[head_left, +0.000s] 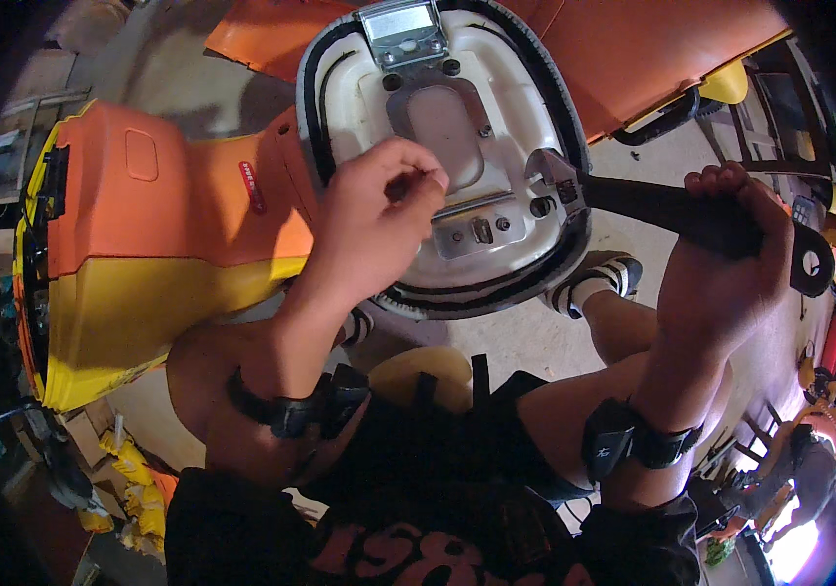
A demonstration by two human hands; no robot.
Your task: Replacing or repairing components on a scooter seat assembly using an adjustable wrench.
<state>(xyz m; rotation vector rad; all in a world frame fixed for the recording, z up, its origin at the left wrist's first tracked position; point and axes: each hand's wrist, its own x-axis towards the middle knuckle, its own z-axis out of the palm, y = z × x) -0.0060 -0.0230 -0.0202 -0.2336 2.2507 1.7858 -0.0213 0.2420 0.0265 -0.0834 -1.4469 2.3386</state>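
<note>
In front of me lies what looks like an upturned vehicle seat (359, 127), with a white underside, a dark padded rim and a metal hinge bracket (403, 34) at its far end. My right hand (731, 254) is closed round the black handle of an adjustable wrench (652, 200). The wrench's jaws are at the seat's right edge, near a dark rubber stud; whether they touch it I cannot tell. Above the seat's middle, left of a metal latch plate (472, 230), my left hand (379, 215) is curled with thumb and fingers together. Anything inside that pinch is hidden.
An orange and yellow body panel (125, 195) stands to the left, and another orange panel (662, 59) spans the far right. Beneath me is a rounded tan stool seat (423, 379). Tools and clutter line the right side; yellow packaging (140, 488) lies lower left.
</note>
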